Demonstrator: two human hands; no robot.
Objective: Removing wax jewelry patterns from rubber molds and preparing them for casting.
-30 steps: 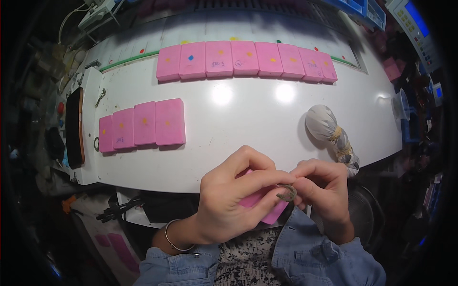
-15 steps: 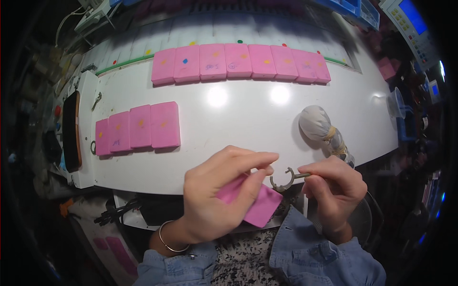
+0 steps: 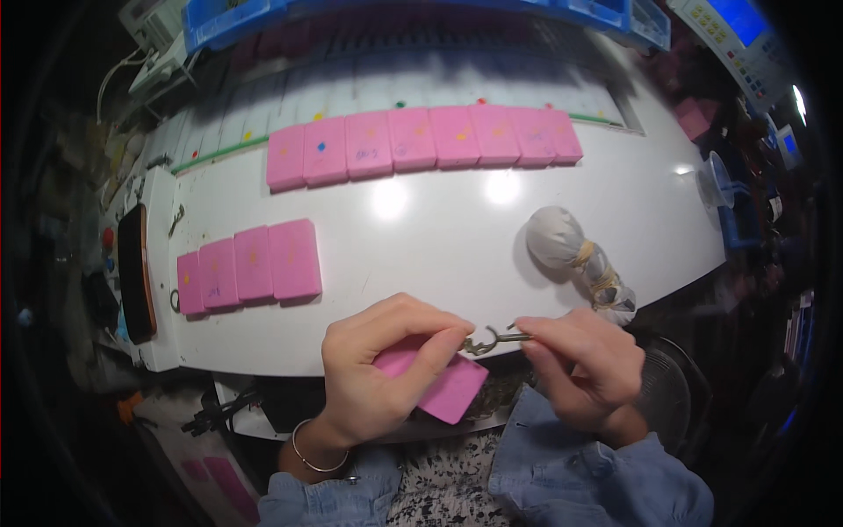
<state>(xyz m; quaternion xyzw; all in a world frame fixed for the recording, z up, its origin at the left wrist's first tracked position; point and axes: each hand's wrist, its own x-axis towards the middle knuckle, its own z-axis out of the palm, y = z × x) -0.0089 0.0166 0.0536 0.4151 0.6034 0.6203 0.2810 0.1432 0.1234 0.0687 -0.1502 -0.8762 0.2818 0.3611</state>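
Note:
My left hand [image 3: 386, 364] is closed around a pink rectangular block [image 3: 457, 393], which sticks out below the thumb. Its thumb and index fingertips are pinched together at the end of a small greenish-brown metal piece [image 3: 480, 349]. That piece has a curved, open-ring head on a thin stem. My right hand [image 3: 584, 364] pinches the stem between thumb and fingers. The head lies between both sets of fingertips, above the table's near edge. Whether the left fingertips grip the head or another tiny part cannot be made out.
A row of several pink blocks [image 3: 413, 140] spans the far table [image 3: 421, 255]; several more [image 3: 250, 268] stand at left. A white cloth-wrapped bundle [image 3: 558, 239] tied with bands lies right. A dark phone-like slab [image 3: 136, 274] rests at the left edge, a fan [image 3: 672, 391] below right.
My hands have come closer together, and the metal piece has turned so its ring shows more edge-on. My left thumb and index finger have closed at its head. The whole view has shifted slightly.

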